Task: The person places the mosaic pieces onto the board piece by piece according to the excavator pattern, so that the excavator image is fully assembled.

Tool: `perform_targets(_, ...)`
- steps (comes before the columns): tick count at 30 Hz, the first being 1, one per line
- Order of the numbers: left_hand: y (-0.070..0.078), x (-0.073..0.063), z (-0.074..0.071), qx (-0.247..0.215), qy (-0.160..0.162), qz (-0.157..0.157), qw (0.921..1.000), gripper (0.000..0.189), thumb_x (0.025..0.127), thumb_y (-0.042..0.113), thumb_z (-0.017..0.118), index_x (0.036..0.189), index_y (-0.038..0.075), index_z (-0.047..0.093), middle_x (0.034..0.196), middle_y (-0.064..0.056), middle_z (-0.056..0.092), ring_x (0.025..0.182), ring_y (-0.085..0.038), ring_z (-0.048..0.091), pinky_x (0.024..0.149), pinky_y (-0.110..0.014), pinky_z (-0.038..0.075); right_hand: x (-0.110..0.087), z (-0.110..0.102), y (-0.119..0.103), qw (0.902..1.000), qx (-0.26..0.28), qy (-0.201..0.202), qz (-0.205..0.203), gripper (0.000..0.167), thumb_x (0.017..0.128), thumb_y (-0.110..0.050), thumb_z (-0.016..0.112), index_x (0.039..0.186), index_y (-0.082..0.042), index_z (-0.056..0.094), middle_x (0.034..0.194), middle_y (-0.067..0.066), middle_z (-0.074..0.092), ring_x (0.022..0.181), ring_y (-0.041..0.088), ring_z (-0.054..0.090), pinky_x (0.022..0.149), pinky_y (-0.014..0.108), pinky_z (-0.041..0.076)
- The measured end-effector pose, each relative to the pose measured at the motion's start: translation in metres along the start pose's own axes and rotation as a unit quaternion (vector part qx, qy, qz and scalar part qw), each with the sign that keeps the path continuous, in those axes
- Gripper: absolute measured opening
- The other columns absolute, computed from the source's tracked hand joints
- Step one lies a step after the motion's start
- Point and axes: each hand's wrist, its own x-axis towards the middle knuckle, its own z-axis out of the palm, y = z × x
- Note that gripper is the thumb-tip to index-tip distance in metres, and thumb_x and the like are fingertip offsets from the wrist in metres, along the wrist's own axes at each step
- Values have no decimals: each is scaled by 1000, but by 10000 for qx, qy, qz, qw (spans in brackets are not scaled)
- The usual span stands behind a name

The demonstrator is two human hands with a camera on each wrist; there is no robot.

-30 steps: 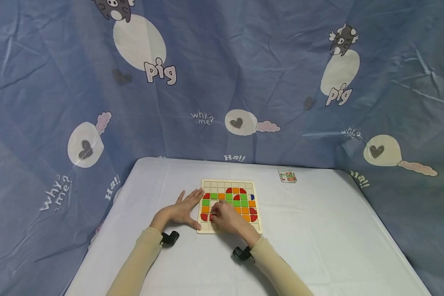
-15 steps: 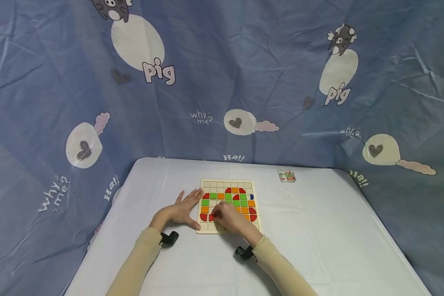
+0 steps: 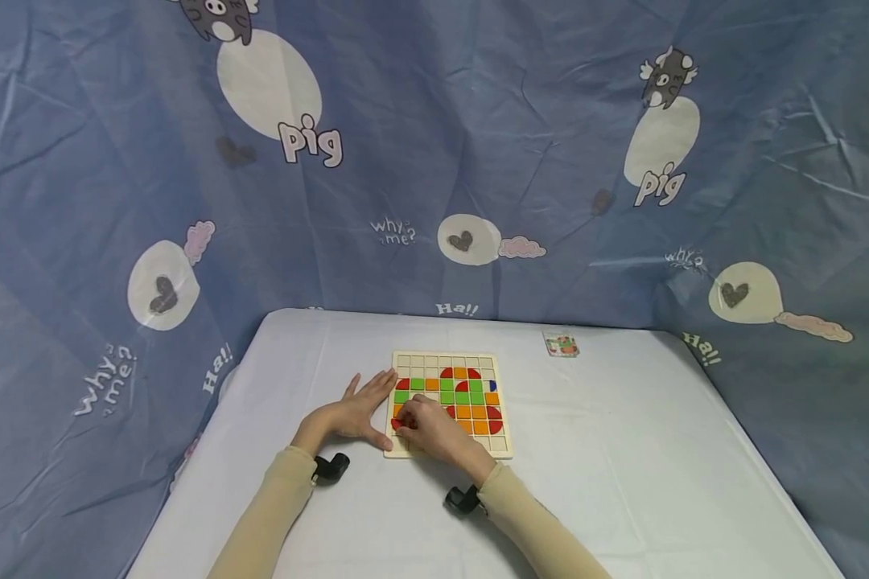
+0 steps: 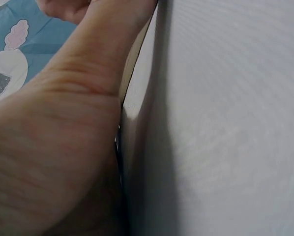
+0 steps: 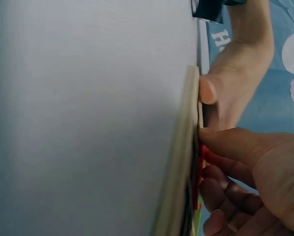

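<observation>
A square wooden grid board (image 3: 445,362) lies on the table, partly filled with flat red, green and orange tiles. My left hand (image 3: 353,412) rests against its left edge, fingers spread and straight. Over the lower left cells is my right hand (image 3: 433,426), fingers curled, thumb and forefinger pinching at a red rounded tile (image 5: 203,151) at the board's surface. Part of a red tile (image 3: 395,424) shows beside the right fingertips. The right hand covers several lower cells. In the left wrist view, the left hand (image 4: 73,123) hides most of the board.
A small printed card (image 3: 562,345) lies at the back right of the white-covered table (image 3: 623,450). One blue piece (image 3: 492,386) sits near the board's right edge. A blue patterned cloth (image 3: 376,177) hangs behind the table.
My right hand has shifted left along the board to the lower left red tiles, uncovering a red tile and orange tiles near the middle. My left hand has stayed in place.
</observation>
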Motion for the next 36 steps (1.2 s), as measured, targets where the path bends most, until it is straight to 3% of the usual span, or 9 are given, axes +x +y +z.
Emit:
perform_targets(16, -2, 0, 0, -69, 4, 71, 10000, 127, 69, 64, 75, 155, 4, 4, 163, -13, -4, 151, -34, -3, 115, -64, -11, 3, -1, -1, 9986, 162, -184, 475, 18, 84, -23, 75, 93, -10, 67, 87, -3, 57, 75, 6, 50, 66, 15, 48)
perform_targets(22, -1, 0, 0, -59, -2, -9, 10000, 127, 68, 66, 75, 155, 6, 4, 164, -11, -4, 151, -31, -4, 116, -63, -12, -1, -5, 2, 9988, 264, -201, 360, 22, 85, -25, 74, 99, -9, 66, 93, -1, 59, 80, 7, 52, 71, 17, 50)
perform_targets(26, -1, 1, 2, -61, -15, -22, 10000, 128, 67, 65, 76, 155, 6, 3, 163, -11, -4, 151, -31, -4, 116, -62, -11, -7, -14, 8, 9980, 395, -220, 440, 22, 86, -16, 71, 105, -8, 65, 98, 1, 60, 84, 9, 55, 75, 19, 52)
perform_targets(30, -1, 1, 1, -106, -12, -95, 9999, 129, 67, 64, 77, 155, 7, 2, 164, -10, -5, 151, -31, -4, 117, -60, -12, -10, -20, 13, 9983, 341, -304, 366, 14, 85, -7, 70, 100, -7, 68, 94, 0, 62, 82, 8, 56, 74, 19, 53)
perform_targets(36, -1, 1, 1, -89, -12, -87, 9999, 129, 67, 66, 76, 156, 8, 1, 164, -10, -5, 151, -30, -5, 116, -61, -12, -7, -20, 13, 9984, 251, -465, 216, 7, 86, -6, 71, 92, -8, 72, 88, -2, 64, 78, 5, 55, 70, 15, 51)
